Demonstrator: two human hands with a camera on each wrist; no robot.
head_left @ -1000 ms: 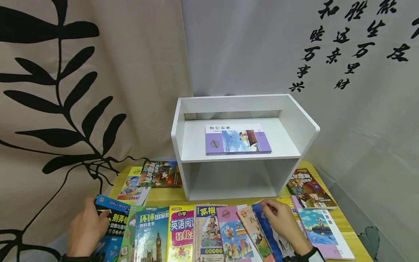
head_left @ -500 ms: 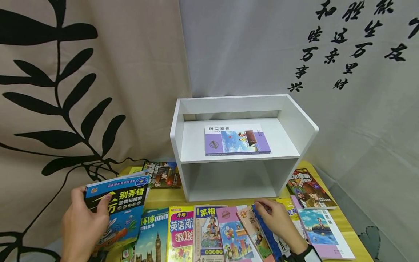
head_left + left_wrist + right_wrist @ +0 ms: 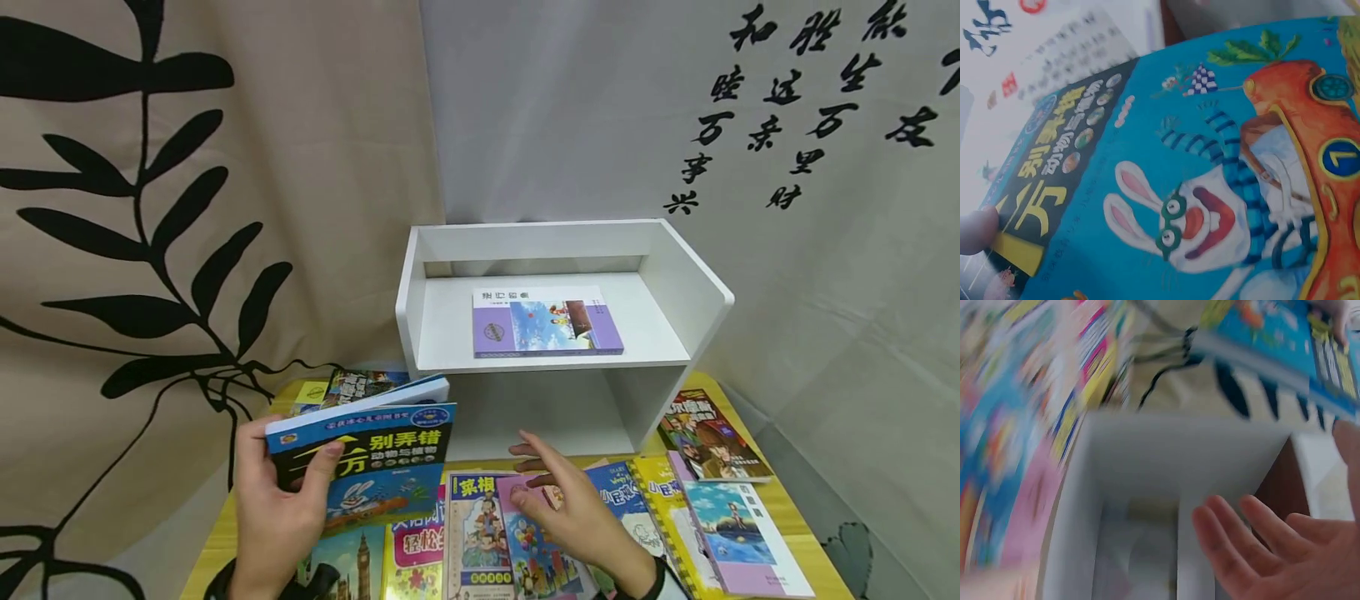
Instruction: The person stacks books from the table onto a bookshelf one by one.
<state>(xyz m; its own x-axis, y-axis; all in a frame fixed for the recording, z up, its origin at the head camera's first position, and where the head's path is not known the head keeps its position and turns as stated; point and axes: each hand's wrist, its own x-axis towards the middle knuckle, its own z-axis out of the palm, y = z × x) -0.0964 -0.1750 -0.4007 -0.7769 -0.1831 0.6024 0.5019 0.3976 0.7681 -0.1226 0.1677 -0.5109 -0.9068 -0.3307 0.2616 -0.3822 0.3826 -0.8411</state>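
My left hand point(image 3: 277, 500) grips a blue-and-black children's picture book point(image 3: 397, 467) by its left side, thumb on the front cover. Raised and tilted, the book overlaps the left part of the row of books and the shelf's lower left corner. In the left wrist view its cover point(image 3: 1135, 237) shows a rabbit in a carrot car, with the thumb point(image 3: 977, 231) at the edge. My right hand point(image 3: 570, 508) holds nothing; its fingers are spread above a pink picture book point(image 3: 525, 533). The right wrist view shows that hand point(image 3: 1279, 550) with fingers extended, the held book point(image 3: 1260, 337) beyond.
A white two-tier shelf point(image 3: 525, 239) stands at the back of the yellow table point(image 3: 206, 554), a purple book point(image 3: 491, 333) lying on its upper tier. Several books lie in a row along the front. More lie at both sides, including a dark comic book point(image 3: 712, 433) at right.
My left hand has lifted the blue-and-black book from the row's left end and carried it rightward. My right hand has left the blue book at right and moved left, fingers opening.
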